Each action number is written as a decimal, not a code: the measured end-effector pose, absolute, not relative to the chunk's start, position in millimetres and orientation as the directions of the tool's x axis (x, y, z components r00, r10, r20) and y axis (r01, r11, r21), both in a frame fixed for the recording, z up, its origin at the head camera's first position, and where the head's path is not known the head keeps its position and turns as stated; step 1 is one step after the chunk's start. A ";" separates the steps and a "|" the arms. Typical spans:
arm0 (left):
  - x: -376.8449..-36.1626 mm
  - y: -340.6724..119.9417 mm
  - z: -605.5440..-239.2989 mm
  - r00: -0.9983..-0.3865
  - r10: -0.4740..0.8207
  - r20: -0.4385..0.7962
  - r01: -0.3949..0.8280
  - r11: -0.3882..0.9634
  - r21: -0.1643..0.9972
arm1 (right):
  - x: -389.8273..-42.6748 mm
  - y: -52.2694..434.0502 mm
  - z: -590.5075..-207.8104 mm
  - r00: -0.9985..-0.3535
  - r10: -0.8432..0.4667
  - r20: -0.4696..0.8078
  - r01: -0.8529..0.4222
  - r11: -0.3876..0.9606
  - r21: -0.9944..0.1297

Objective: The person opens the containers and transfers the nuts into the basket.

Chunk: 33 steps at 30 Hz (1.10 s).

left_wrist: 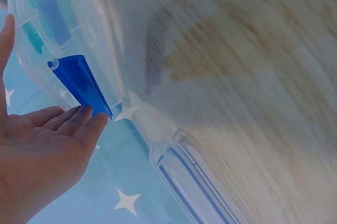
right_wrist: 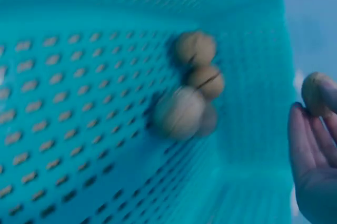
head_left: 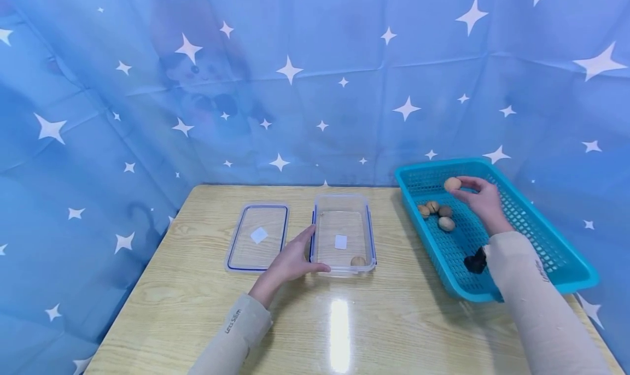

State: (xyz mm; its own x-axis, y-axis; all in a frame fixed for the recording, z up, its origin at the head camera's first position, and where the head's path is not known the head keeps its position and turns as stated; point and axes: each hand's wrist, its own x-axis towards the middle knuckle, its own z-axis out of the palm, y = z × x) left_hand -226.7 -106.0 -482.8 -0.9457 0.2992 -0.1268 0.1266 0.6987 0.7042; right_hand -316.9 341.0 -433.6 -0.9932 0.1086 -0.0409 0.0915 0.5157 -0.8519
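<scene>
My right hand (head_left: 484, 204) pinches a walnut (head_left: 451, 184) between thumb and fingertips, above the far part of a turquoise basket (head_left: 462, 246). Several more walnuts (right_wrist: 181, 113) lie clustered on the basket's floor, a little blurred in the right wrist view. At the left side of a clear plastic box (head_left: 339, 222), my left hand (head_left: 294, 259) has its thumb along the near corner and its fingers stretched along the side. In the left wrist view its fingertips meet a blue side latch (left_wrist: 81, 84) that hangs down. One walnut (head_left: 358, 261) sits in the box's near right corner.
A clear lid (head_left: 251, 256) with a blue seal and a white label lies left of the box. Both stand on a wooden table (head_left: 187, 287). Blue cloth (head_left: 325, 91) with white stars hangs behind. Something black (head_left: 476, 261) is at the right cuff.
</scene>
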 end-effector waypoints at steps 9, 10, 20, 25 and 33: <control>-226.9 -106.6 -482.9 -0.945 0.300 -0.129 0.127 0.702 0.700 | -314.6 372.6 -467.3 -0.981 0.082 -0.178 0.192 0.590 -0.784; -226.9 -106.7 -482.9 -0.945 0.303 -0.126 0.131 0.700 0.702 | -315.1 375.0 -470.3 -0.980 0.084 -0.180 0.194 0.605 -0.772; -227.7 -106.3 -484.0 -0.946 0.298 -0.128 0.130 0.710 0.693 | -318.1 384.3 -477.9 -0.959 -0.003 -0.284 0.208 0.675 -0.708; -228.3 -106.2 -485.0 -0.946 0.299 -0.126 0.134 0.715 0.686 | -317.5 382.7 -476.7 -0.950 -0.023 -0.311 0.214 0.677 -0.704; -228.8 -106.0 -484.2 -0.944 0.300 -0.134 0.132 0.720 0.681 | -318.3 382.6 -476.8 -0.940 -0.052 -0.336 0.229 0.635 -0.738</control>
State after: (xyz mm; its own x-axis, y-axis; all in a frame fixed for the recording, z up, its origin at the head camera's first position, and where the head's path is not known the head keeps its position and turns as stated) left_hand -228.8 -106.0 -484.2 -0.9443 0.3005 -0.1339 0.1324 0.7199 0.6813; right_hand -318.3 382.6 -476.8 -0.9404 -0.0521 -0.3360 0.2285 0.6349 -0.7380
